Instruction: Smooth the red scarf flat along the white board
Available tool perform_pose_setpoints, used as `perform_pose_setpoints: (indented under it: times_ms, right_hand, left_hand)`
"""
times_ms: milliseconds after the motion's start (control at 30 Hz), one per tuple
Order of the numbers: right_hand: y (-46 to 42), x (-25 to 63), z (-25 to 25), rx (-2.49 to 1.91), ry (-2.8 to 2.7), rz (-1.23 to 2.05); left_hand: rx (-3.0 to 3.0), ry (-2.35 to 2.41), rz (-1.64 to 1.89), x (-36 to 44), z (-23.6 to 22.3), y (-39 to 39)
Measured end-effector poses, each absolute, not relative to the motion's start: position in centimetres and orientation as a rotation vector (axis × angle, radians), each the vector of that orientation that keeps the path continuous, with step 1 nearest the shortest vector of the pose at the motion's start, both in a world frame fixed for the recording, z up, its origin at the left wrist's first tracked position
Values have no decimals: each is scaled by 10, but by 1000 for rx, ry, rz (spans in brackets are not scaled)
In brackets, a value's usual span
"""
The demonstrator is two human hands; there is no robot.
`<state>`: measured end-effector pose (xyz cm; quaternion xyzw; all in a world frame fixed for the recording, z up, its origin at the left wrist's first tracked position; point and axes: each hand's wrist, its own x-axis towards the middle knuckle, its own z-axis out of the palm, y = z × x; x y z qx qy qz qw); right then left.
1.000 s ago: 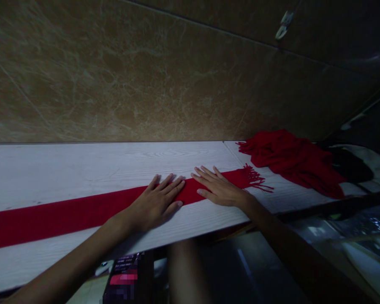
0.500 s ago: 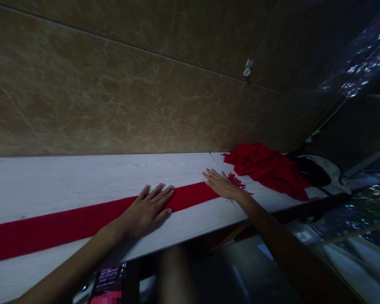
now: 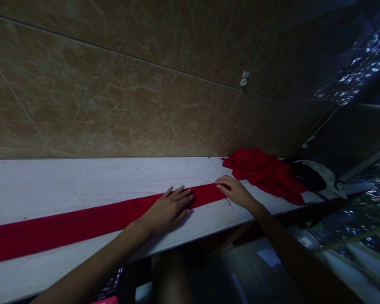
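A long red scarf [image 3: 82, 223], folded into a narrow strip, runs across the white wood-grain bench top from the left edge to my right hand. My left hand [image 3: 172, 210] lies flat on it, fingers stretched and a little apart. At the strip's right end, my right hand [image 3: 236, 192] has its fingers bent together on the scarf's end. That hand covers most of the fringe; a few red threads [image 3: 229, 203] hang out below it. Beyond it lies a crumpled red fringed cloth [image 3: 261, 173].
A brown marbled tile wall [image 3: 120, 114] rises behind the bench top [image 3: 98, 179], with a small white fitting [image 3: 244, 78] on it. A black and white bag-like item [image 3: 313, 175] sits at the far right end. Below the front edge the floor is dim.
My left hand has slid right along the scarf. My right hand has gone from lying flat to bent fingers at the scarf's end, now covering the fringe.
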<state>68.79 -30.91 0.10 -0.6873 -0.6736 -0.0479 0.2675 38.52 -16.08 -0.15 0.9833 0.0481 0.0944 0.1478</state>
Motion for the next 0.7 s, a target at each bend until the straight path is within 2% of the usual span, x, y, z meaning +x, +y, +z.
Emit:
perform_pose_setpoints:
  times_ms: [233,367,567,700]
  right_hand:
    - [-318,689,-15,-1894,-1845,-52]
    - [-313,691,-23,-1933,-1842,-15]
    - [-285,692,5,-2078,-1928,100]
    - [-272,690,28,-2115,-2027,320]
  left_hand:
    - [2800,54,282,420,-18,-164]
    - [2780,77,270,427,-10,-161]
    - [2812,580,250,458,15,-148]
    - [2725,556,111,470,16,-138]
